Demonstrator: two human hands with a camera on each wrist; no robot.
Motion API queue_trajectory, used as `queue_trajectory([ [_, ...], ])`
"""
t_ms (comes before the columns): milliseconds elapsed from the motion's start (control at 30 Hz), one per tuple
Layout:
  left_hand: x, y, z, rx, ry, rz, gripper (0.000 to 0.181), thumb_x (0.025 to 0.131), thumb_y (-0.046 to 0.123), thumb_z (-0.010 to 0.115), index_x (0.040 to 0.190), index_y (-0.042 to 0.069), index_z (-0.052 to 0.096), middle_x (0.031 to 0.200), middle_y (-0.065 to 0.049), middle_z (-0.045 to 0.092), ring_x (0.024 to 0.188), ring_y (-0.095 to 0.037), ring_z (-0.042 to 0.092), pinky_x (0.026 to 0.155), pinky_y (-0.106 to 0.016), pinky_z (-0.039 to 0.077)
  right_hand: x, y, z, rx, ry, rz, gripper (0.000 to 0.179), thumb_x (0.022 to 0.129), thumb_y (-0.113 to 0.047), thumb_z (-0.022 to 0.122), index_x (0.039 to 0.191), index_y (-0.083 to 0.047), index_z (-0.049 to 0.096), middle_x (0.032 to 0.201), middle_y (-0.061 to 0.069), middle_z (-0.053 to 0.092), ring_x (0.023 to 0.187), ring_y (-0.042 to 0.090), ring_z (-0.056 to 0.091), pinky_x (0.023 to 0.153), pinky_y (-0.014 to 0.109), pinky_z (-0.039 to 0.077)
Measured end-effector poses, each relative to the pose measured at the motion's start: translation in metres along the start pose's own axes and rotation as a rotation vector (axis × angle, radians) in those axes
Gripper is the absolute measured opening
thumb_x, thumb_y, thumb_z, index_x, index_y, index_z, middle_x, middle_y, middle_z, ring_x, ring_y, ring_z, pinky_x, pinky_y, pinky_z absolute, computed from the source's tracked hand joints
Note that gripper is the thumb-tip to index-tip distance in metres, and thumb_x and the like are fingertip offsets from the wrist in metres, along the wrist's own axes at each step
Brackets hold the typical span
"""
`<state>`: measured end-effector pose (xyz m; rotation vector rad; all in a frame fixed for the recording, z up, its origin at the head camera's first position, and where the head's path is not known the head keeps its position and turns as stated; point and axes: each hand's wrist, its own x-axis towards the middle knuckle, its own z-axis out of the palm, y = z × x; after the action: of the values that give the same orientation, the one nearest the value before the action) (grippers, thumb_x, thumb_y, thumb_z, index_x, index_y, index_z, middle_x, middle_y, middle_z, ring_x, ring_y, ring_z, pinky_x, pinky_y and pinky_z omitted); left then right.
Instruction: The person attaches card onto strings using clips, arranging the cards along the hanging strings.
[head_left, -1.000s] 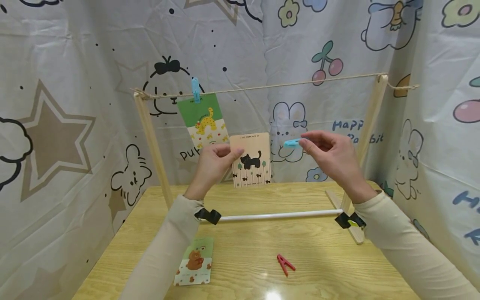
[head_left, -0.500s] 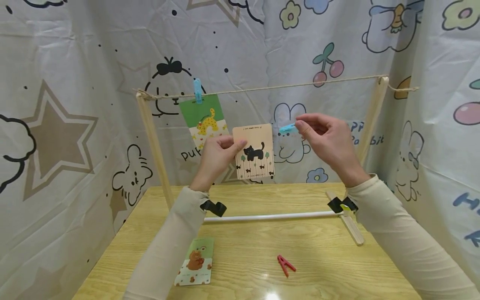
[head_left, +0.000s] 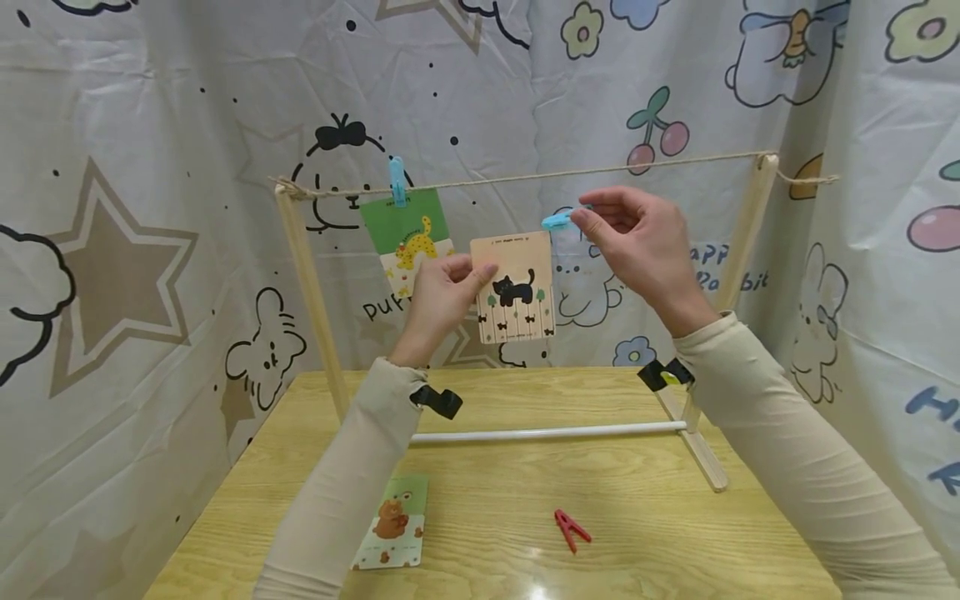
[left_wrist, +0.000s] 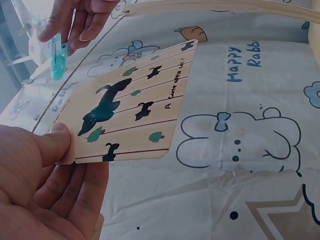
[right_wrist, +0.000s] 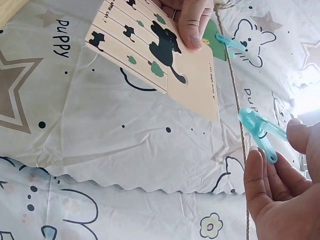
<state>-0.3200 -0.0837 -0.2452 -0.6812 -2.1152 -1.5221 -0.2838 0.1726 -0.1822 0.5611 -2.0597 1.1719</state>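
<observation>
My left hand (head_left: 444,302) pinches the left edge of a beige card (head_left: 516,310) with a black cat printed on it, held up below the string (head_left: 517,178). To its right, my right hand (head_left: 637,246) holds a light blue clothespin (head_left: 557,221) between thumb and fingers, close to the card's upper right corner. The right wrist view shows this clothespin (right_wrist: 257,132) near the string, apart from the card (right_wrist: 165,55). Left of the hands, a green and white card (head_left: 408,225) with a yellow leopard hangs from the string by another blue clothespin (head_left: 397,182).
Two wooden posts (head_left: 311,292) carry the string, joined low down by a white bar (head_left: 551,433). On the wooden table (head_left: 645,517) lie a red clothespin (head_left: 572,529) and a bear card (head_left: 393,525), partly behind my left sleeve. A printed curtain (head_left: 165,100) surrounds the table.
Both hands have risen toward the string. The cat card has moved up and slightly right, and the right hand with its clothespin has moved up and left, nearer the card.
</observation>
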Motion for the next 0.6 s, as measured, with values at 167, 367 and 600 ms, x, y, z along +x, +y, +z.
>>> queue_trajectory([
  [167,0.004,0.002,0.002,-0.009,0.022,-0.003,0.049,0.099,0.036,0.073,0.065,0.008,0.052,0.055,-0.003,0.046,0.046,-0.015,0.031,0.045,-0.026,0.024,0.012,-0.001,0.003,0.001,0.007,-0.038,0.032,0.099,-0.03,0.073,0.122,-0.008,0.073,0.109,0.009,0.076,0.085,0.006,0.068,0.079,0.016,0.053],
  [367,0.011,0.003,0.005,0.0,0.061,0.021,0.048,0.098,0.033,0.074,0.064,0.008,0.053,0.055,-0.002,0.05,0.047,-0.014,0.035,0.046,-0.026,0.025,0.029,-0.009,0.005,0.006,0.002,-0.091,0.03,0.101,-0.028,0.071,0.119,-0.005,0.074,0.105,0.009,0.076,0.083,0.009,0.07,0.076,0.018,0.053],
  [600,0.02,0.008,0.007,0.036,0.082,-0.012,0.046,0.1,0.036,0.071,0.067,0.007,0.057,0.056,0.0,0.048,0.048,-0.011,0.035,0.047,-0.026,0.027,0.047,-0.02,0.008,-0.018,0.013,-0.144,0.027,0.1,-0.026,0.071,0.116,-0.004,0.076,0.1,0.009,0.076,0.079,0.011,0.067,0.074,0.019,0.052],
])
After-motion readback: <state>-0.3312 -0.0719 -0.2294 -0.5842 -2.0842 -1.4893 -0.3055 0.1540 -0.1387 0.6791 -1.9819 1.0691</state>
